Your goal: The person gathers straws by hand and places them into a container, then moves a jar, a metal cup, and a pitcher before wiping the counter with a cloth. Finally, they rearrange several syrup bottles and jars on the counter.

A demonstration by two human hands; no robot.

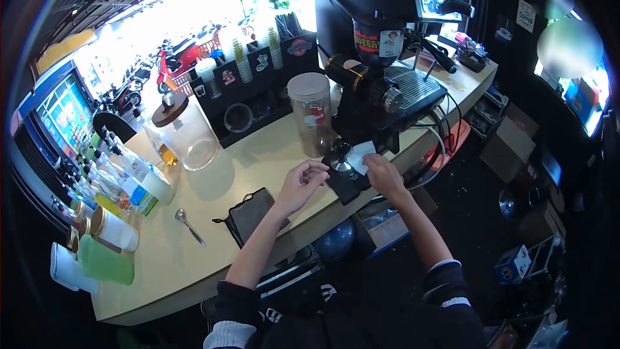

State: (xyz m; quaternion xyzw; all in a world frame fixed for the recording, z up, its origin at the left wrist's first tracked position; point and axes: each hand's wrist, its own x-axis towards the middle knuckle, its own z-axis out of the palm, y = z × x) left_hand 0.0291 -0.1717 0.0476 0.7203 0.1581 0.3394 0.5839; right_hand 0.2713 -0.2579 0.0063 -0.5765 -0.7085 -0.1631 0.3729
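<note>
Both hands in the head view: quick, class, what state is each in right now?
Left hand: open, fingers loosely curled, nothing visible in it.
Right hand: closed, holding a white cloth or paper.

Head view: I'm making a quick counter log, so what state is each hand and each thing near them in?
Right hand: closed on the wipe
White wipe: creased, held
Left hand: fingers loosely curled, holding nothing visible
Metal piece: beside the wipe; details too small to tell
Canister: upright, lid on
Jar: upright, wooden lid on
Pouch: lying flat
Spoon: lying on the counter
</note>
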